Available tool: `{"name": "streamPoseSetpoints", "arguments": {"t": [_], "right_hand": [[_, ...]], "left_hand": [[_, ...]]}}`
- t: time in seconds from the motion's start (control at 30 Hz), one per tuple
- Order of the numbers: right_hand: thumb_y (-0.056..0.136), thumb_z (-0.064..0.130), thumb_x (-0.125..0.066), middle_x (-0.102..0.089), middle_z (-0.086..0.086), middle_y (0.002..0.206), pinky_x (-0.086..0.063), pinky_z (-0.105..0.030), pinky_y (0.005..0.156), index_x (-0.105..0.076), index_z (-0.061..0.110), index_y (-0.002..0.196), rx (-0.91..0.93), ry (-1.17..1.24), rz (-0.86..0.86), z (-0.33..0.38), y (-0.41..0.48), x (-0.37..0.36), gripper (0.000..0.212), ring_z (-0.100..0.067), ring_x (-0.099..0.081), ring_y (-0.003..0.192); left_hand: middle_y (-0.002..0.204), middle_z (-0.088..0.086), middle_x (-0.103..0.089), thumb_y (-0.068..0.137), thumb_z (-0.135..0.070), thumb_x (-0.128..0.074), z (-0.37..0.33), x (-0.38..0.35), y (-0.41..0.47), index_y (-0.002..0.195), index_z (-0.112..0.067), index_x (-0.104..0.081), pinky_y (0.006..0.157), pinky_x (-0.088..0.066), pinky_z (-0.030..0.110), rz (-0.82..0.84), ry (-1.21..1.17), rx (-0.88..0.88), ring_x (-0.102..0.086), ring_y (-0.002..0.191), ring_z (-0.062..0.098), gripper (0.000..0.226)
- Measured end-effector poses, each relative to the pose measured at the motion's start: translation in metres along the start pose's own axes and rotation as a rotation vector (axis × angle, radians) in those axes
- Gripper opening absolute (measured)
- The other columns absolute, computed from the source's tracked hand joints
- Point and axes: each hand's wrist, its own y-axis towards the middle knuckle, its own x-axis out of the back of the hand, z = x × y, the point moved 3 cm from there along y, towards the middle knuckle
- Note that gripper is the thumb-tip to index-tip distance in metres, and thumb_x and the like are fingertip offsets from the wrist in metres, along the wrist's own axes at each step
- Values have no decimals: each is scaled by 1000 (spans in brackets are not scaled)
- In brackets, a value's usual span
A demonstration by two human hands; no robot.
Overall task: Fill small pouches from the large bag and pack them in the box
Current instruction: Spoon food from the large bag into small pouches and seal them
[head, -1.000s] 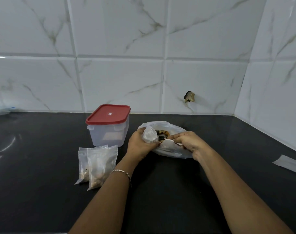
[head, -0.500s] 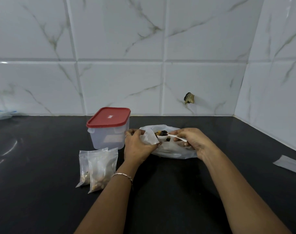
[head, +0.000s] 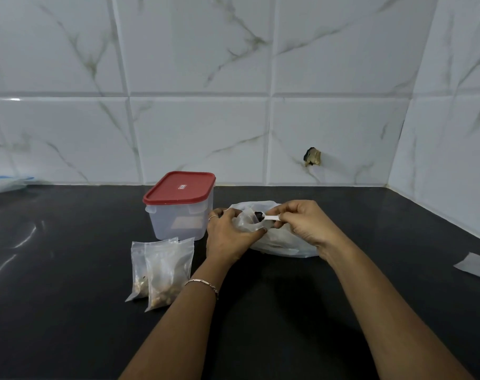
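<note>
Holding the small pouch (head: pixel 245 221) pinched open in our left hand (head: pixel 228 237), we are tipping the white spoon (head: pixel 267 217), gripped in our closed right hand (head: pixel 304 223), leftward into its mouth.

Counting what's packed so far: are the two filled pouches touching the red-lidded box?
Apart. The head view shows a strip of dark counter between the filled pouches and the base of the red-lidded box; the pouches lie in front of it, overlapping each other.

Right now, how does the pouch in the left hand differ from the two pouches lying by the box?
The held pouch is open in the left hand over the large bag, receiving a spoon; the two pouches lie flat and overlapping on the counter, already holding pale contents. All are small and clear.
</note>
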Motion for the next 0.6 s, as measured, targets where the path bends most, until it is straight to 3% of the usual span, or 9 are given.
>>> {"name": "streamPoseSetpoints", "arguments": {"t": [0.07,0.13,0.2,0.37,0.53,0.6], "right_hand": [[90,3,-52,-71,3,84,-46,-10,72,-74,17,95,62,-102,-6,0,-1,-4,27,-2,-65,82],[92,13,-56,-71,13,92,-51,-30,88,-71,28,100,188,-325,-40,-1,0,-7,23,-7,-67,89],[91,21,-61,-69,16,103,-47,-39,97,-66,33,105,341,-535,-73,1,-3,-11,20,-7,-64,96],[87,11,-64,-69,4,106,-48,-33,91,-66,22,110,676,-783,-152,14,-12,-21,26,-15,-60,99],[77,2,-72,-72,-4,96,-53,-39,80,-71,14,102,829,-841,-157,24,-18,-28,27,-22,-62,92],[71,2,-77,-72,-4,91,-54,-40,76,-72,13,98,860,-871,-172,26,-19,-30,29,-23,-63,89]], "left_hand": [[138,2,-34,63,-49,-84,1,-1,1,125,-19,-55,103,-42,35,11,-11,18,-41,125,23,74],[141,3,-32,64,-48,-83,0,-2,0,128,-18,-53,104,-41,36,20,-26,35,-40,128,23,77],[144,4,-32,65,-50,-82,0,-2,0,131,-17,-51,105,-39,38,17,-40,48,-39,130,24,80],[140,5,-35,66,-50,-81,-1,-2,-1,130,-16,-52,105,-40,38,18,-97,85,-42,128,25,79],[138,5,-39,44,-69,-69,-5,1,-3,133,-18,-51,106,-42,45,19,-145,129,-45,126,24,105],[134,6,-43,38,-70,-66,-6,2,-4,127,-18,-55,103,-45,45,7,-179,128,-49,121,24,103]]}}
